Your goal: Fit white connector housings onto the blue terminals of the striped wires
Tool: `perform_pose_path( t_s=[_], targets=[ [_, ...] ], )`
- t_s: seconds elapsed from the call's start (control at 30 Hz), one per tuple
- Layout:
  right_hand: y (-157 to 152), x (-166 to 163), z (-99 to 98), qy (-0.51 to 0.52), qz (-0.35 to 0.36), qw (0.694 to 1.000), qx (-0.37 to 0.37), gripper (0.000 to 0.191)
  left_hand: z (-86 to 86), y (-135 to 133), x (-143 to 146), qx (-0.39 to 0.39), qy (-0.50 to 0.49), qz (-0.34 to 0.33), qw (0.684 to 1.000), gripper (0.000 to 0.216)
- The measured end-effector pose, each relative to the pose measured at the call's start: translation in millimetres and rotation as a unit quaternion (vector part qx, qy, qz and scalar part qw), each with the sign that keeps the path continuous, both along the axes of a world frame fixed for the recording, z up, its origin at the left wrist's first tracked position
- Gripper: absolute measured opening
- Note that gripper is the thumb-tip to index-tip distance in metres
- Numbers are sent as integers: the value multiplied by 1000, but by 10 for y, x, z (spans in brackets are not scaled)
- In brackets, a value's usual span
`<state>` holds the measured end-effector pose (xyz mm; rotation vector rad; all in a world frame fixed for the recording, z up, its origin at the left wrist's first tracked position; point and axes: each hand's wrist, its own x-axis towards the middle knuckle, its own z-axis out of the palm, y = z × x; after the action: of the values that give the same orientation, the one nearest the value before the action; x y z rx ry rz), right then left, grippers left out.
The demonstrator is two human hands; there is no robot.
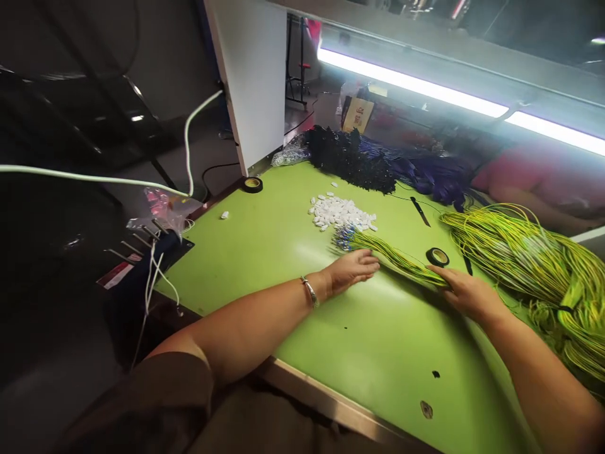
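In the head view, my only feed, I saw the bundle [397, 255] of yellow-green wires lying slantwise on the table [246, 252], its blue tips [345, 238] just beside the white pieces [338, 211] and its other end hidden at the right hand [466, 291]. That hand's fingers were wrapped round the bundle there; the fingers of the left hand [352, 268] were loosely extended and gripped nothing, close by the near side of the bundle toward the tips, and I could not tell whether they touched it. I judged the bundle light and limp, with a little spring along its strands, apt to sag and fan out when held at one end only. The coating looked smooth, so single wires might slip past each other under a slack hold. The tips seemed the delicate part, likely to bend or snag. The surest place to take it, I reckoned, was round the middle with all the fingers, plus a gentle second hold just behind the tips, clear of the tape [438, 256].
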<state>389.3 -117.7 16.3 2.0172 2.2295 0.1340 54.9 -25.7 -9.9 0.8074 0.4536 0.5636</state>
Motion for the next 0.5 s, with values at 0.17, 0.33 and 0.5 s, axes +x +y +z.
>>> perform_pose_path(
  t_s=[0.17,0.33,0.5],
  targets=[
    [-469,254,4,19,17,999,35,55,33,-82,-15,192,60,-105,974,25],
    [-473,5,-168,-2,49,997,61,47,276,-86,-263,323,58,-230,916,31],
    [-485,-35,-305,22,65,993,96,62,507,333,-115,472,208,61,855,28]
  ],
)
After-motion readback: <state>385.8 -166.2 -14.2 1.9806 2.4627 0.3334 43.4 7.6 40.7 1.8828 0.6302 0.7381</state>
